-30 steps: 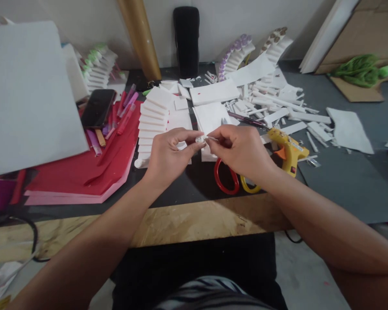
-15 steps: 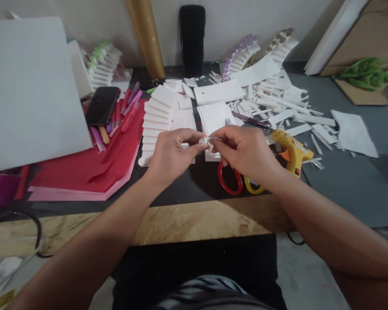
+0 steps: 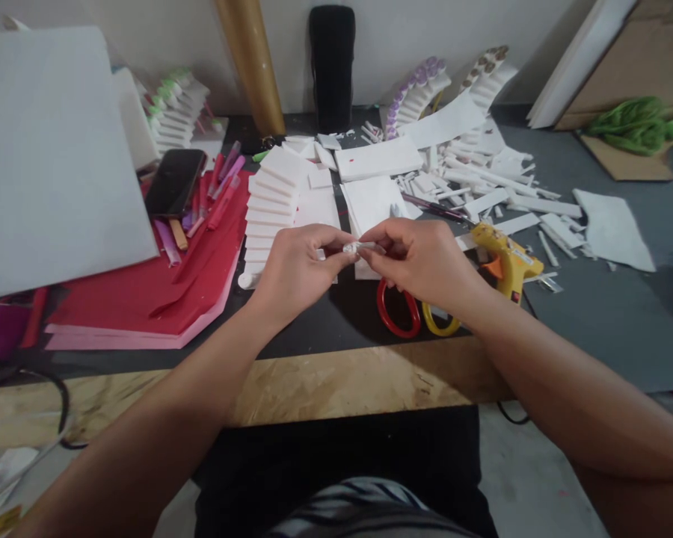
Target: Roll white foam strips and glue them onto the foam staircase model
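Head view shows a small white roll (image 3: 352,246), seemingly paper or thin foam, pinched at both ends above the table (image 3: 336,321). The left hand (image 3: 297,269) grips it between thumb and forefinger, the other fingers curled in. The right hand (image 3: 426,261) closes narrowly on the opposite end, fingertips almost meeting the left's.

Just under the right hand lie scissors (image 3: 395,314) with red and yellow loops. Beside the right wrist sits a yellow glue gun (image 3: 505,258). Beyond the fingers lies a white sheet (image 3: 373,202). Beyond the left hand is a stepped white foam piece (image 3: 269,205), and further left red paper (image 3: 162,284) and a phone (image 3: 173,183). White scraps (image 3: 482,187) litter the far right.

The grip looks slight. If either pinch eases, the roll would likely spring open or drop among the scraps, where white on white hides it. A right wrist drifting outward could brush the glue gun's nozzle.
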Available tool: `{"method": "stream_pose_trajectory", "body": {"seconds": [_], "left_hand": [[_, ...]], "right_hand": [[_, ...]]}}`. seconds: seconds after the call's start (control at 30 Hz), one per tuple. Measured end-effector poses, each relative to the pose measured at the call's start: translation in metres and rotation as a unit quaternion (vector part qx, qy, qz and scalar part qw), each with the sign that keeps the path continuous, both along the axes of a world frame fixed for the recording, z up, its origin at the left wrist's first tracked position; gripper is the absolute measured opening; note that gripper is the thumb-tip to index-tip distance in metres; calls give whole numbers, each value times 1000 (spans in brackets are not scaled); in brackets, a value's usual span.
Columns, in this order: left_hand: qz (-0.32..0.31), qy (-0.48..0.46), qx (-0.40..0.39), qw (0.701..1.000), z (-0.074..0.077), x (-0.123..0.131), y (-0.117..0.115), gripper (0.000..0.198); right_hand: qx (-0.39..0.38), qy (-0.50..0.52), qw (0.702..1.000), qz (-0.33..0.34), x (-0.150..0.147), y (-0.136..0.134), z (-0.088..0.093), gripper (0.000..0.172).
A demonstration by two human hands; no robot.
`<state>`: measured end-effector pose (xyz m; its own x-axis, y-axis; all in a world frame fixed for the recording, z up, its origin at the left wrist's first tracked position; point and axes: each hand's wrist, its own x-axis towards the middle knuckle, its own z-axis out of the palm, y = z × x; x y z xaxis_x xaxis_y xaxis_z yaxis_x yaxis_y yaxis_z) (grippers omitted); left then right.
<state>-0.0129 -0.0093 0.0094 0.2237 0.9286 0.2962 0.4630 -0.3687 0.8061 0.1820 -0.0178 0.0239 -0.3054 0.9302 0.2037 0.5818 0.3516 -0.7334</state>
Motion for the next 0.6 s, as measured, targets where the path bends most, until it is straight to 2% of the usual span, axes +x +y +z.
{"method": "stream_pose_trajectory", "body": {"seconds": [0.33, 0.4, 0.47, 0.53, 0.6], "left_hand": [[-15, -3, -13, 1000, -1, 2, -1, 13], [-19, -3, -7, 1000, 0, 1, -1, 13], [-21, 2, 9, 1000, 0, 0, 0, 13], [-20, 12, 33, 999, 1, -2, 1, 12], [-23, 26, 58, 998, 1, -3, 1, 12]], "right_hand": [[92, -92, 991, -9, 0, 2, -5, 10], [42, -56, 998, -4, 0, 1, -1, 11], [-70, 39, 997, 1, 0, 2, 4, 14], [-186, 158, 970, -4, -1, 4, 8, 17], [-269, 249, 930, -17, -2, 6, 9, 21]]}}
